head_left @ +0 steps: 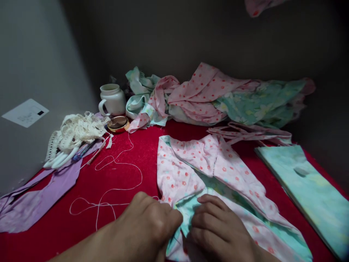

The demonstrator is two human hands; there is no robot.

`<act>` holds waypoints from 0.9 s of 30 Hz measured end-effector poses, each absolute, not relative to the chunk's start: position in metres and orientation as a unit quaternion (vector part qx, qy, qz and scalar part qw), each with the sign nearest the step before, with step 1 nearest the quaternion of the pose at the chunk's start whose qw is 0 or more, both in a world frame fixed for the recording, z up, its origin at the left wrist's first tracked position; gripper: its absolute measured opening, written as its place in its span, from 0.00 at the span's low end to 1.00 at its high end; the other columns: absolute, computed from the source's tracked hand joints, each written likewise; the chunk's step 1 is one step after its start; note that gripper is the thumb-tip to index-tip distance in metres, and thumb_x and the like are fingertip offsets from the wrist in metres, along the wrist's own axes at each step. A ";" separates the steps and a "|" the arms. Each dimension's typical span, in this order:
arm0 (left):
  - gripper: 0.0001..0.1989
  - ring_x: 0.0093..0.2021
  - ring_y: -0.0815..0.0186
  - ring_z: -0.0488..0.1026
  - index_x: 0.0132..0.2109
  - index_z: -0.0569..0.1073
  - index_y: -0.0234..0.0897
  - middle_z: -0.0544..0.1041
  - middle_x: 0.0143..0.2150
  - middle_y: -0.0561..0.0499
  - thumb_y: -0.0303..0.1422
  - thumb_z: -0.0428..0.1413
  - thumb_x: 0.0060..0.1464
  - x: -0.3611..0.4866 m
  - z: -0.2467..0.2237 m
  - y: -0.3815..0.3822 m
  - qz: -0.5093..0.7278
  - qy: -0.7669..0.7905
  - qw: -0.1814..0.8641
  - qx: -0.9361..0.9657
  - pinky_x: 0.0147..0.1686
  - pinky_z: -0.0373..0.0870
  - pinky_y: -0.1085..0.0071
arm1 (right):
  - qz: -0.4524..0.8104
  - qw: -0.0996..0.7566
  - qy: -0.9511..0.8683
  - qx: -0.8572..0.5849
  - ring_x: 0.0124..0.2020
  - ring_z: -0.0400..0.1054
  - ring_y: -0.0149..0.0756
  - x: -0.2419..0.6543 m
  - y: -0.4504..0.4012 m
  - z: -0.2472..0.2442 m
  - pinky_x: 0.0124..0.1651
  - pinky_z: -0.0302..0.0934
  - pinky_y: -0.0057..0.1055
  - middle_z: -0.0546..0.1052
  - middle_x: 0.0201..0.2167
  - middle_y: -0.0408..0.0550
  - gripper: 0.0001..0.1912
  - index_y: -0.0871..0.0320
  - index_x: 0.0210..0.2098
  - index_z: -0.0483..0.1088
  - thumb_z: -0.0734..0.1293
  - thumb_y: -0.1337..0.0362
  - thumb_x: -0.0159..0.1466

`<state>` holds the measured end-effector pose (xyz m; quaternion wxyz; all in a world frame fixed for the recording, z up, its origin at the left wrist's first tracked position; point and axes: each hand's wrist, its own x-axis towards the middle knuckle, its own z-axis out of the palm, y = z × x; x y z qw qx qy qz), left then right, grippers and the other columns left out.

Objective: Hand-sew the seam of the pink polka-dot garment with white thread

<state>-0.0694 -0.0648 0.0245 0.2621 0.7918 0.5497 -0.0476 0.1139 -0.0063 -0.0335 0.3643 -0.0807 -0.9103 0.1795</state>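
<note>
A pink cloth with red flowers [188,174] and a mint-green underside lies folded on the red table cover [131,149]. My left hand [152,220] is closed at the cloth's near left edge, its fingertips hidden behind the knuckles. Beside it, my right hand [219,227] has its fingers curled over the same cloth, gripping the mint-green fold between the two hands. Loose white thread [141,178] loops over the red cover and runs toward my left hand. I cannot make out any needle at the fingers.
Crumpled pink and green fabric [196,96] is heaped along the back wall. A white mug [113,102], a round gold-rimmed container [118,124], cream lace [77,133] and purple cloth [51,196] stand or lie left. A mint-green folded piece [308,189] lies right.
</note>
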 end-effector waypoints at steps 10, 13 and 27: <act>0.09 0.28 0.63 0.69 0.31 0.65 0.39 0.75 0.32 0.54 0.20 0.47 0.46 -0.073 0.028 -0.063 -0.092 0.518 0.268 0.807 0.26 0.54 0.69 | 0.117 0.307 -0.936 -0.122 0.30 0.69 0.34 0.128 0.000 -0.014 0.41 0.62 0.35 0.77 0.29 0.45 0.08 0.59 0.35 0.72 0.60 0.68 0.65; 0.09 0.28 0.65 0.68 0.32 0.66 0.38 0.75 0.33 0.52 0.20 0.47 0.49 -0.071 0.029 -0.062 -0.099 0.540 0.300 0.780 0.27 0.55 0.70 | 0.181 0.300 -0.915 -0.200 0.31 0.71 0.33 0.144 0.021 -0.007 0.34 0.65 0.28 0.76 0.31 0.48 0.08 0.59 0.38 0.70 0.59 0.69 0.65; 0.11 0.22 0.68 0.63 0.30 0.65 0.37 0.73 0.28 0.52 0.18 0.47 0.41 -0.069 0.028 -0.064 -0.114 0.514 0.222 0.821 0.22 0.45 0.70 | 0.174 0.021 -0.929 -0.327 0.33 0.69 0.37 0.123 0.050 -0.004 0.35 0.60 0.30 0.75 0.34 0.52 0.16 0.61 0.46 0.68 0.57 0.75 0.60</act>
